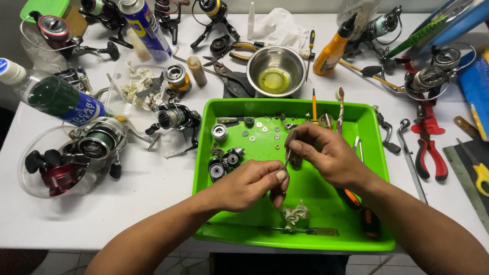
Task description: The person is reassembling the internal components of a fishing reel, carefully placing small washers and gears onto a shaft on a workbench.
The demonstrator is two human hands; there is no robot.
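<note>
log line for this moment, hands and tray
left hand: pinches small part | right hand: holds thin metal tool | over green tray

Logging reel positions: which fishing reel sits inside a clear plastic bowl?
The red-bodied reel at far left, inside the clear bowl; the other reels lie directly on the white table.

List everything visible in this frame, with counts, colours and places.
tray: one, green, table centre
washers: several, silver, tray's far part
reel parts: a few, black and silver, tray's left
wadded tissue: one, whitish, tray's near part
steel bowl: one, silver, beyond tray
squeeze bottle: one, orange, right of bowl
fishing reels: several, around the tray
pliers: one, red handles, table's right
left hand: pinching something too small to identify
right hand: holding thin metal tool
</note>
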